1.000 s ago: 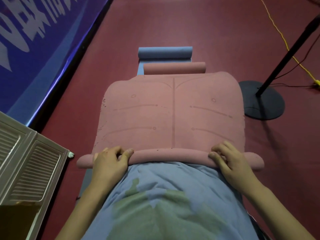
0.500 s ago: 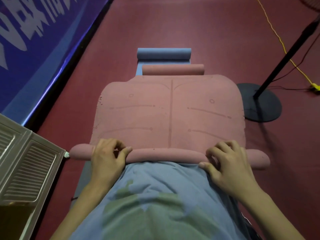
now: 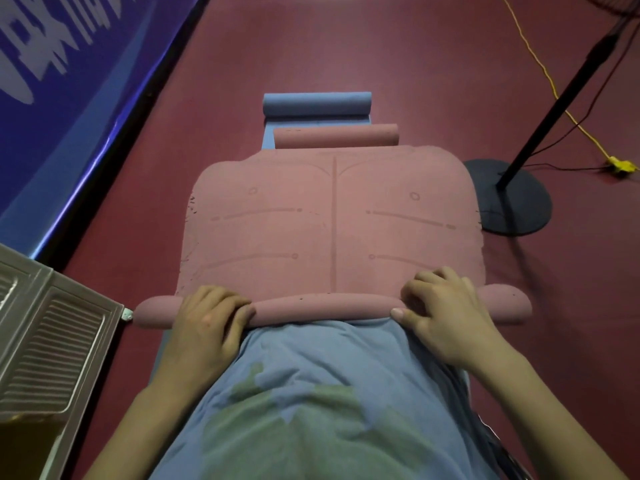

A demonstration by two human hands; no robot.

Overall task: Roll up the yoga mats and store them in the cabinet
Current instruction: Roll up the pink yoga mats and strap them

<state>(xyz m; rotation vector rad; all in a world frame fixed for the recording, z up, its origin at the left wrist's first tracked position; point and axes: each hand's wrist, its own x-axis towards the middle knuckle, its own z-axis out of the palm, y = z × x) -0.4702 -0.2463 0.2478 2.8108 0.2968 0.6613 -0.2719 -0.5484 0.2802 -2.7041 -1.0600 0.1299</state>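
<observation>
Head view: both hands on the pink roll

Your left hand and right hand curl over the rolled near edge of the pink mat, whose roll ends jut past both sides. Its flat part runs away across the red floor. Beyond lie 2 rolls, pink roll and blue roll. A louvred cabinet door sits close on your left; the fan base is just beside the mat's right edge.

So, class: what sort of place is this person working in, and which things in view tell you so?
Probably a gym or indoor sports hall: a dark red sports floor, a blue banner along the wall, and yoga mats, one pink mat being rolled, a blue mat beyond.
</observation>
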